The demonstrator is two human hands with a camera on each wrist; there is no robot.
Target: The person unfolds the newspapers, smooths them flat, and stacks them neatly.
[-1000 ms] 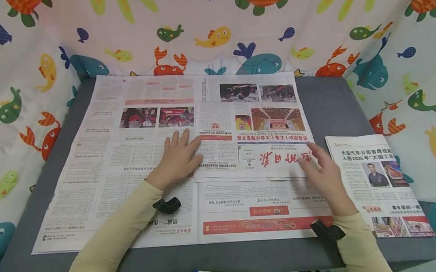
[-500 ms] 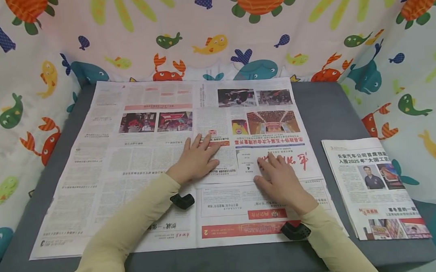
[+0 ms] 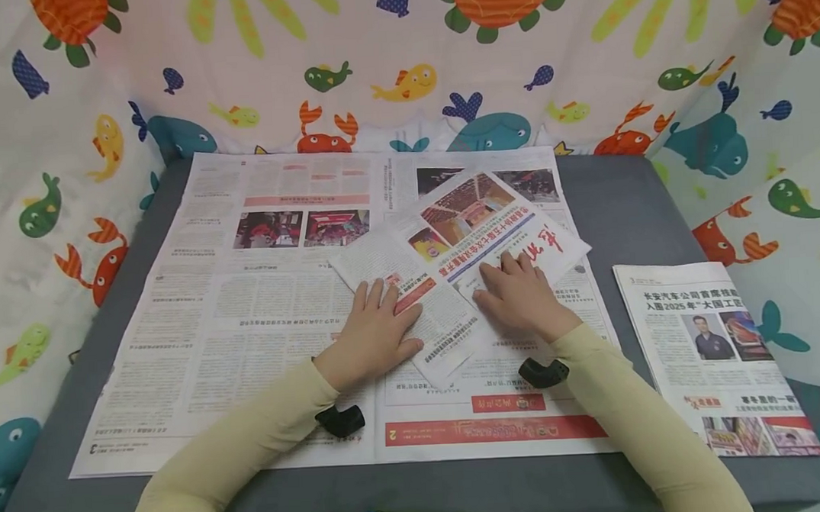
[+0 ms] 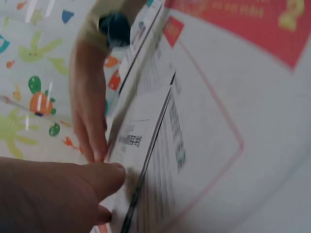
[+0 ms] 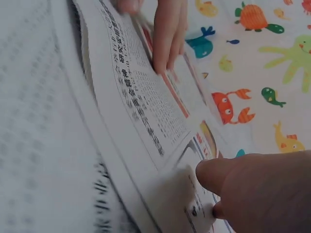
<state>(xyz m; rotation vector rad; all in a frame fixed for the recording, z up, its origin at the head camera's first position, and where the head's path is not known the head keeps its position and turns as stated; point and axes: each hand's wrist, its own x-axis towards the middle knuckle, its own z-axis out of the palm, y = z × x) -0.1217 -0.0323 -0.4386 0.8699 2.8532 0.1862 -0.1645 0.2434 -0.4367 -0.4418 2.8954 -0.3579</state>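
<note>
A folded newspaper section (image 3: 445, 281) lies slantwise over a large spread newspaper (image 3: 180, 335), its right end pointing up and away. My left hand (image 3: 372, 335) rests on the folded section's lower left part, fingers extended. On its right part, by the red masthead characters, my right hand (image 3: 522, 297) presses with its fingers spread. From the left wrist, the left thumb lies flat near the folded edge (image 4: 160, 170), with the right hand (image 4: 90, 102) beyond. From the right wrist, that hand (image 5: 262, 189) touches the printed page, and the left hand's fingers (image 5: 169, 34) rest farther back.
A second folded newspaper (image 3: 713, 365) lies at the right end of the grey table (image 3: 606, 194). A curtain (image 3: 251, 79) printed with sea animals hangs behind and along both sides. The spread newspaper reaches near the table's front edge.
The right hand came left onto the folded section. That section has since turned counterclockwise on the spread sheets, its right end swinging away and its left end coming nearer, both hands on it.
</note>
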